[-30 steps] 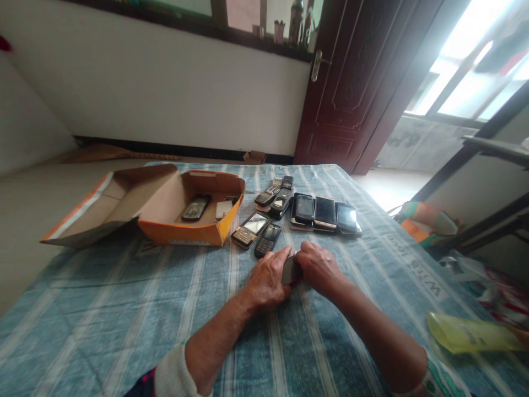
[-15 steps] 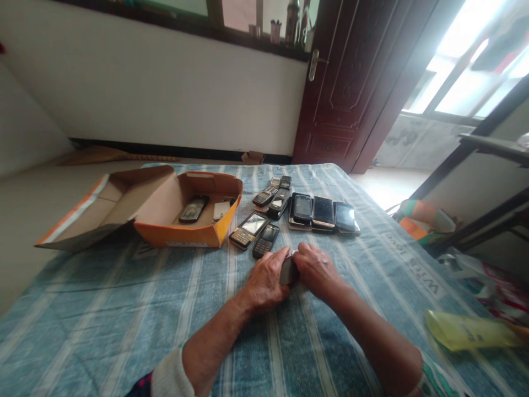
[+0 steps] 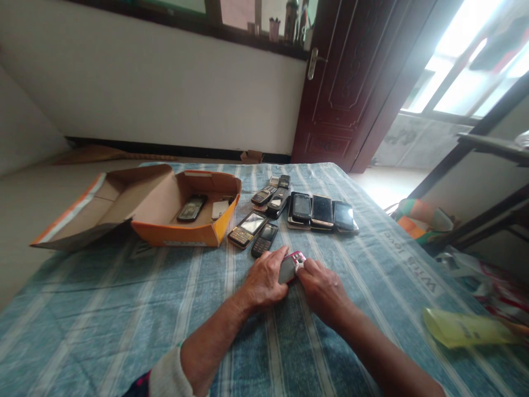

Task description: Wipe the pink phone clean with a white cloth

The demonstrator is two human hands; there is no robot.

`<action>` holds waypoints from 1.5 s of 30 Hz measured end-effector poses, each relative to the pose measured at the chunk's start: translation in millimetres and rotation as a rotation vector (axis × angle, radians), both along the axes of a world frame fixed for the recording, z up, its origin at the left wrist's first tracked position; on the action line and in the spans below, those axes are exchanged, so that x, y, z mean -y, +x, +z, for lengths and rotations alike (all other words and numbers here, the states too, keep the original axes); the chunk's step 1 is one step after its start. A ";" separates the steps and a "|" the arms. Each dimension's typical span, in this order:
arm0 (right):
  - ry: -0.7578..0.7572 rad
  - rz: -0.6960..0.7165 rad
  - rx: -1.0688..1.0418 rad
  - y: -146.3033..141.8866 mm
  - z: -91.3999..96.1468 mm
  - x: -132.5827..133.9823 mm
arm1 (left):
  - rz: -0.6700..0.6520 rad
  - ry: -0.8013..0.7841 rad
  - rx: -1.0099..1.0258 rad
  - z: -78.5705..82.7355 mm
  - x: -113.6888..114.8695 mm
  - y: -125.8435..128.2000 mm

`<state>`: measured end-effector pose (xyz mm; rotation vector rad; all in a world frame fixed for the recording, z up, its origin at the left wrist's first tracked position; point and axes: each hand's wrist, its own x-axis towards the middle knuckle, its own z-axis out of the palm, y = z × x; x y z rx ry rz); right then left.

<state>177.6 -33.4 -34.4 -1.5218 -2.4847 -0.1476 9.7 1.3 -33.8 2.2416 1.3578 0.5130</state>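
Note:
My left hand (image 3: 263, 280) is closed around the left side of a grey mobile phone (image 3: 288, 270) with a pink edge, tilted low over the tablecloth. At the phone's upper right end, my right hand (image 3: 323, 282) pinches a small white wad (image 3: 298, 266), which looks like tissue or cloth, against it. Just beyond my left hand lies a small black keypad phone (image 3: 265, 239). Beside that is a wider phone with gold keys (image 3: 248, 229). Further back, several keypad phones (image 3: 278, 202) are heaped together, and smartphones (image 3: 322, 210) sit in a row of stacks.
An open orange cardboard box (image 3: 177, 234) stands at the left with a phone (image 3: 192, 208) inside and its lid (image 3: 103, 204) folded out. A yellow translucent bag (image 3: 467, 329) lies at the right. Striped blue cloth (image 3: 124, 331) covers the table.
My right hand has moved slightly right and down along the phone, exposing its pink-edged top end and the white wad. My left hand keeps its hold.

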 end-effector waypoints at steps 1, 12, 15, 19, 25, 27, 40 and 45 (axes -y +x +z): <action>0.005 -0.001 0.006 -1.0 0.4 -1.0 | -0.001 0.000 0.001 0.6 0.0 0.0; -0.151 -0.094 0.094 -27.5 19.6 -28.3 | 0.009 -0.008 0.018 2.0 0.1 -1.3; -0.163 -0.130 0.070 -22.2 20.8 -30.7 | 0.008 0.004 0.010 2.7 0.6 -1.0; -0.112 -0.215 -0.026 -2.2 18.2 -27.5 | 0.000 0.012 -0.007 3.4 1.7 -0.5; -0.033 -0.231 -0.199 16.2 6.4 -15.6 | 0.016 0.020 0.018 2.3 3.3 0.2; -0.031 -0.229 -0.200 13.8 3.6 -11.2 | 0.020 0.033 0.021 1.5 3.7 0.7; -0.124 -0.148 -0.049 -15.5 4.4 4.3 | 0.022 0.134 0.053 -10.7 3.0 1.9; -0.108 -0.241 -0.015 -4.7 6.8 -4.8 | 0.016 0.138 0.015 -8.3 3.2 2.9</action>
